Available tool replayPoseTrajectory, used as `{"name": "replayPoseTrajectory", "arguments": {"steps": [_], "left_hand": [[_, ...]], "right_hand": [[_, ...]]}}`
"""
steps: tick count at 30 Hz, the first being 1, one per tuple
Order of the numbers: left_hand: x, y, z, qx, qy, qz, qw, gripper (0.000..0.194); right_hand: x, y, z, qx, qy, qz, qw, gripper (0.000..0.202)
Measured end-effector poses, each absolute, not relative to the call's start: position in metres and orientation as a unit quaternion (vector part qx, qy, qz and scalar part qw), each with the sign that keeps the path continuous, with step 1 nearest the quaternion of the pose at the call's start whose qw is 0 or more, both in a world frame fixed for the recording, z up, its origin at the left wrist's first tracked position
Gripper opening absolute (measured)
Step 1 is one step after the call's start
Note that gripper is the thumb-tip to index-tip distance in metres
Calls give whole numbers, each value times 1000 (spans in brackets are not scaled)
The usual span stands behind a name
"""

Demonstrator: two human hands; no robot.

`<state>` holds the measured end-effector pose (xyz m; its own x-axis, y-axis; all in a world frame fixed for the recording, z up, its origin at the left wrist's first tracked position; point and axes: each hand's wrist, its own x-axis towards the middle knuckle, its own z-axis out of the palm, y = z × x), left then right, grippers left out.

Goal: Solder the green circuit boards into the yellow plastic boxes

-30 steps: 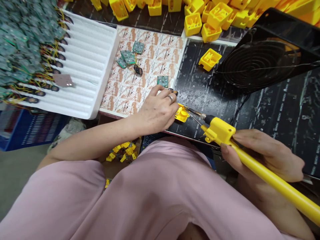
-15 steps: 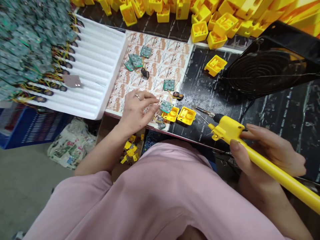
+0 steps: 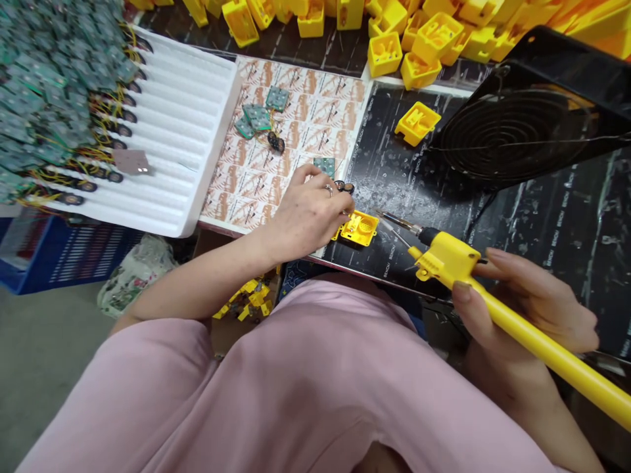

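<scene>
My left hand (image 3: 310,213) reaches over the table's near edge with its fingers curled down and their tips at a small open yellow case (image 3: 363,228). The hand hides part of the case and whatever is between the fingertips. Just behind the hand lies a green circuit board (image 3: 324,166), with small round black parts (image 3: 346,187) beside it. Wrapped round a yellow soldering iron (image 3: 448,256) with a solder feed tube, my right hand (image 3: 537,309) keeps its metal tip pointing left, close to the case's right side.
A white foam tray (image 3: 177,131) on the left carries many wired circuit boards (image 3: 49,85). Several loose boards (image 3: 257,117) lie on the patterned sheet. A black fan (image 3: 513,138) stands at the right, near a single yellow housing (image 3: 418,123). More yellow housings (image 3: 436,36) pile up behind.
My left hand has moved right, over the circuit board and the left part of the yellow case, covering them. My right hand and the soldering iron have hardly moved.
</scene>
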<state>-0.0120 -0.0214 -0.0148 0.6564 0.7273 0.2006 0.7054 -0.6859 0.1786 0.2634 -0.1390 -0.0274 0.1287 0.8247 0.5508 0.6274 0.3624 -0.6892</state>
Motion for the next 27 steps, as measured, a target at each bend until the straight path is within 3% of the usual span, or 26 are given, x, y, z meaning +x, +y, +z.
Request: {"name": "replayPoseTrajectory", "arguments": {"steps": [4,9,13,21,27], "left_hand": [[-9,-23,-16,909,393,138,6,27],[-6,-26,-23,909,381,157,-57,26],[-4,-26,-23,911,389,129,-54,27],[0,-27,-21,907,408,105,-6,21],[-1,-27,-24,908,402,117,-27,23]], "right_hand": [[258,-140,-22,-529,-680,77,501,69],[246,-138,-11,-482,-727,130,472,40],[241,-132,-5,-471,-775,80,414,23],[239,-121,10,-403,-832,42,380,25],[250,-129,13,-456,-792,60,402,15]]}}
